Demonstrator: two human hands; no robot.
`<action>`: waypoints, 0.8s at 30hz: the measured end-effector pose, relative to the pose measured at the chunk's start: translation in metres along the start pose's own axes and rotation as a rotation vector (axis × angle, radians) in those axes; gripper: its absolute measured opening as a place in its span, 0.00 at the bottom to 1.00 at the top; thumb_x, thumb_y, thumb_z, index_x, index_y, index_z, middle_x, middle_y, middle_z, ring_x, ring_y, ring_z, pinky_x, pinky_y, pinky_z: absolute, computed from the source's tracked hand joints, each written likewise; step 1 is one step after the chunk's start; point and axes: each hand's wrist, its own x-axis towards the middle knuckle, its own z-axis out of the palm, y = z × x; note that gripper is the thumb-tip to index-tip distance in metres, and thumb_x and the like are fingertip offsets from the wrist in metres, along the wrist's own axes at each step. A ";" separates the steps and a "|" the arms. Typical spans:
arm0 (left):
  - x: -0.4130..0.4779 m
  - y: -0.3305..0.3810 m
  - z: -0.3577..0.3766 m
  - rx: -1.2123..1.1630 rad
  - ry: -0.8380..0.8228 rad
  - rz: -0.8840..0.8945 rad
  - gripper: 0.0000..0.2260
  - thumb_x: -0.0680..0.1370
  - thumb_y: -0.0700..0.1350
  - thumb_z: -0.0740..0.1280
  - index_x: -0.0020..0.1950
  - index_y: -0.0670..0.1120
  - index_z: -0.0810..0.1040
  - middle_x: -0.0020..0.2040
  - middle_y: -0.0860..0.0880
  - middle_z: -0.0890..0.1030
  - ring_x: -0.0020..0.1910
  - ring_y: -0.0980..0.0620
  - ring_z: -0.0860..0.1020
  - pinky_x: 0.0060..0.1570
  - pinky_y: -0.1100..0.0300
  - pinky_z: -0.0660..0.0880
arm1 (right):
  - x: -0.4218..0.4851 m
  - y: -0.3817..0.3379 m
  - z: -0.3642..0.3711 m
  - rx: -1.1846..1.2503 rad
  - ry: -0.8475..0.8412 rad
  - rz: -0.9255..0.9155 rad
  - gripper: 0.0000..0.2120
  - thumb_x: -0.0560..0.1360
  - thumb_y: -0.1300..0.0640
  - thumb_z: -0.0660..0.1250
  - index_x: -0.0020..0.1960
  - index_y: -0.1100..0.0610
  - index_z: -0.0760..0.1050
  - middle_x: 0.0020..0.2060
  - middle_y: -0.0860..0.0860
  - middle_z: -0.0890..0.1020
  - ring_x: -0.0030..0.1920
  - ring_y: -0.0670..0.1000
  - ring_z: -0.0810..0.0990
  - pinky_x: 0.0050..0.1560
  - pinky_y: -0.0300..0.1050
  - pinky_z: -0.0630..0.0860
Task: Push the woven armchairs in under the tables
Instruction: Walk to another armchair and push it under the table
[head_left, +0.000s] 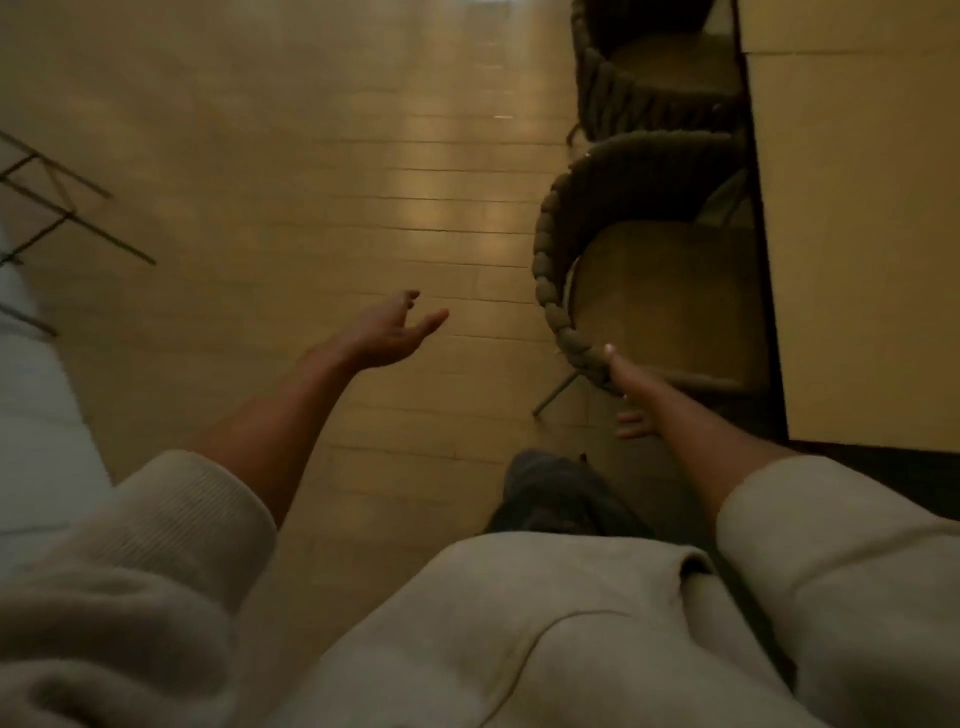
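A woven armchair (563, 291) with a braided dark back and a tan seat stands at the right, its seat partly under the light table (857, 234). My right hand (626, 387) rests on the near end of its braided rim, fingers spread, thumb on top. A second woven armchair (623, 98) stands farther along the same table edge. My left hand (395, 332) hangs open over the floor to the left, palm up, holding nothing.
Pale plank floor (311, 156) fills the middle and left. A dark metal frame (57, 208) juts in at the left edge beside a grey surface. My dark shoe (561, 493) is on the floor below the near chair.
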 end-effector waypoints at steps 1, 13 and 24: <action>0.017 0.005 -0.012 0.023 -0.022 0.031 0.37 0.80 0.68 0.58 0.82 0.47 0.59 0.80 0.44 0.66 0.75 0.43 0.70 0.71 0.50 0.66 | 0.003 -0.001 0.003 0.073 0.018 0.037 0.50 0.69 0.21 0.63 0.82 0.46 0.55 0.77 0.58 0.65 0.63 0.65 0.77 0.40 0.56 0.83; 0.254 0.114 -0.100 0.297 -0.166 0.390 0.37 0.80 0.70 0.58 0.81 0.47 0.62 0.78 0.43 0.69 0.74 0.43 0.70 0.70 0.47 0.69 | 0.076 -0.063 -0.001 0.708 0.273 0.266 0.57 0.68 0.22 0.64 0.84 0.52 0.48 0.78 0.58 0.64 0.73 0.68 0.68 0.62 0.69 0.75; 0.394 0.291 -0.078 0.497 -0.363 0.682 0.33 0.79 0.68 0.61 0.76 0.48 0.68 0.67 0.43 0.78 0.63 0.43 0.78 0.57 0.52 0.75 | 0.104 -0.034 0.003 0.970 0.532 0.400 0.75 0.47 0.13 0.65 0.83 0.54 0.53 0.74 0.59 0.71 0.68 0.66 0.75 0.61 0.67 0.78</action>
